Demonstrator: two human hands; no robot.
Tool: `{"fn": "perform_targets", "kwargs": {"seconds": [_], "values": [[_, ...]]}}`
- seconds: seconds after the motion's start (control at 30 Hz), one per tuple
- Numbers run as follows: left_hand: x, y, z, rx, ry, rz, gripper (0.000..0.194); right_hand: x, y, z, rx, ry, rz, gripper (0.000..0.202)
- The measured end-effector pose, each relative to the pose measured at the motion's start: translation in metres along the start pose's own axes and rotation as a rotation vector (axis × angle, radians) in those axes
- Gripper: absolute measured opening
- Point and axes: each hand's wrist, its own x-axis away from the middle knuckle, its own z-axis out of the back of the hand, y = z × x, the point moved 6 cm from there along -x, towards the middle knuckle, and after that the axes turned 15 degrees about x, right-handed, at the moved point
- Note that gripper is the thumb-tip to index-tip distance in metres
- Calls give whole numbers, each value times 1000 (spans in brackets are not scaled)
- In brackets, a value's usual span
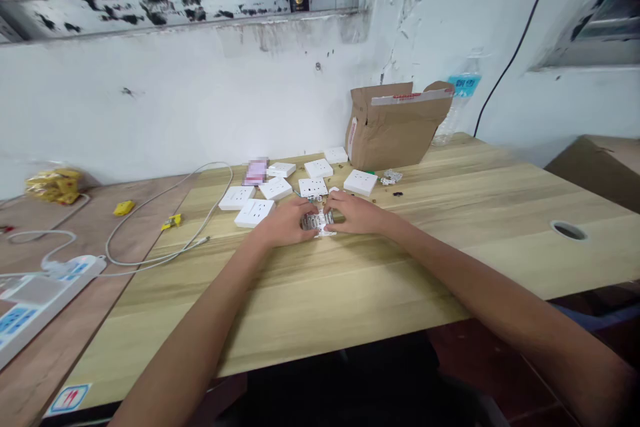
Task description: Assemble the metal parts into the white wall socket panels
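Between my two hands, low over the wooden table, is an opened wall socket piece with a white edge and greyish, compartmented insides. My left hand grips its left side, thumb near the front edge. The right side is pinched by the fingers of my right hand. Just beyond my fingertips lies a white socket faceplate. Another white socket panel rests close to my left wrist. Small loose parts around the fingertips are too tiny to name.
More white socket panels, such as one at the right, lie beyond my hands. A cardboard box and a plastic bottle stand by the wall. At the left are a white cable, a power strip and yellow packets.
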Motion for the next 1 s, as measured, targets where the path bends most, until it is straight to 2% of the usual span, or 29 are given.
{"fn": "perform_targets", "kwargs": {"seconds": [0.33,1.0], "values": [[1,3,4,31,-44,12,46,0,0,-1,-13,-23,-6,36],[2,5,3,24,-48,-10,46,1,0,-2,14,-26,3,37]]}}
